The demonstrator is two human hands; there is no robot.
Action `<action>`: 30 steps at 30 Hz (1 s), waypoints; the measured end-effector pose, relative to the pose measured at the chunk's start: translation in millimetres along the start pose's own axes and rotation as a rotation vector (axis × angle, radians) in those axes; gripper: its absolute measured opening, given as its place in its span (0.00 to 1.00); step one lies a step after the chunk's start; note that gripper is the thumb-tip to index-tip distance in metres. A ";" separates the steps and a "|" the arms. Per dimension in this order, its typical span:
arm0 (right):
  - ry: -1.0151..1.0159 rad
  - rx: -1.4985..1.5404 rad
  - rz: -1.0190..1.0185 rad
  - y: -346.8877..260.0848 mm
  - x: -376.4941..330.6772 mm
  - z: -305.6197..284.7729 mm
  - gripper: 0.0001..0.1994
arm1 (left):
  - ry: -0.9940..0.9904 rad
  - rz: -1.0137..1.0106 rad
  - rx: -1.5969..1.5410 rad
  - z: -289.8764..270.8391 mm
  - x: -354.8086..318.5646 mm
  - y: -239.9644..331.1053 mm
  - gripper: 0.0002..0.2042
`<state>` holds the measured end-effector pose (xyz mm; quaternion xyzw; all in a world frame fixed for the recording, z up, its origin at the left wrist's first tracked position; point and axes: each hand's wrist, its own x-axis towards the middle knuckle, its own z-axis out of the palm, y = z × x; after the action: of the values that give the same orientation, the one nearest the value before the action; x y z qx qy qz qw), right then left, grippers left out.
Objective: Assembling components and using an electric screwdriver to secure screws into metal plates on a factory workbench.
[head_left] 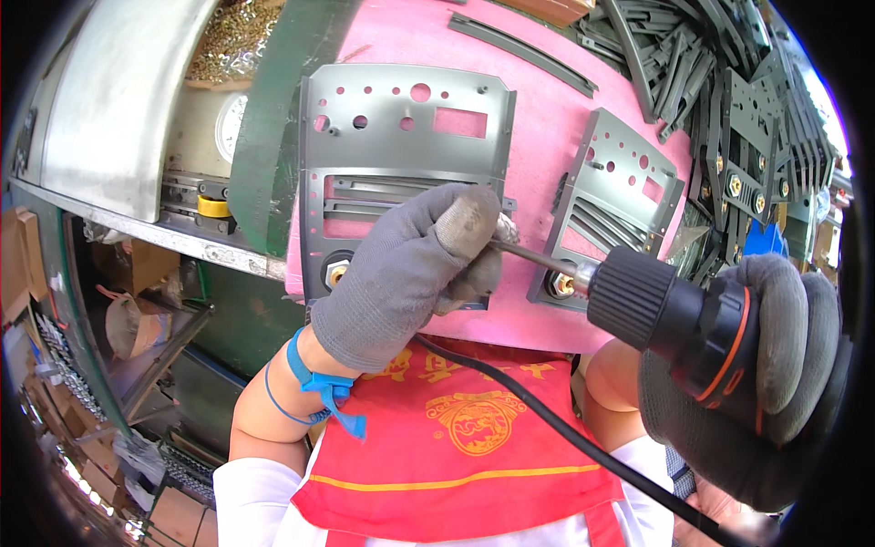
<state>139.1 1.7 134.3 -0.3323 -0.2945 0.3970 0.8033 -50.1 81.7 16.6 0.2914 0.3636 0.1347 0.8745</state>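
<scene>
My right hand [766, 392], in a grey glove, grips a black electric screwdriver [670, 310] with an orange ring. Its long bit [538, 257] points left and reaches the fingertips of my left hand [415, 264]. The left hand, gloved too, is closed, with small shiny metal pieces [507, 229] showing at its fingertips; their exact kind is too small to tell. Beneath and behind this hand lies a grey metal panel [365, 150] with holes and cutouts, partly hidden. A second grey panel [629, 173], with a brass fitting at its near end, lies to the right.
Both panels rest on a pink mat [547, 146]. Loose grey strips [524, 53] lie at the back, and stacked grey metal parts [747, 137] crowd the right. Brass-coloured small parts [237, 36] fill a container at back left. A black cable [547, 410] crosses my red apron.
</scene>
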 end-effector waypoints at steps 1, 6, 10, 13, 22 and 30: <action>-0.017 0.014 -0.010 3.7 1.2 2.2 0.14 | 0.054 -0.004 0.002 -1.0 -0.1 -1.9 0.22; -0.205 0.106 -0.115 22.5 5.1 3.0 0.14 | 0.017 0.017 -0.089 -7.7 0.6 -7.4 0.20; -0.211 0.055 -0.080 24.5 4.9 2.4 0.12 | 0.009 0.076 -0.057 -6.7 1.0 -9.4 0.20; -0.233 0.048 -0.103 24.8 3.8 1.1 0.11 | -0.015 0.019 -0.188 -6.0 1.8 -6.6 0.21; -0.173 -0.152 -0.217 39.9 17.4 -15.0 0.06 | 0.221 0.520 1.136 -30.0 -55.6 -11.6 0.19; -0.098 -0.424 -0.353 63.1 39.1 -34.2 0.03 | 0.246 0.825 1.753 -56.9 -71.1 -24.8 0.17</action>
<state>156.3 53.3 73.3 -0.4169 -0.4627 0.1962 0.7573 -139.9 53.7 8.9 0.9268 0.2928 0.1416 0.1880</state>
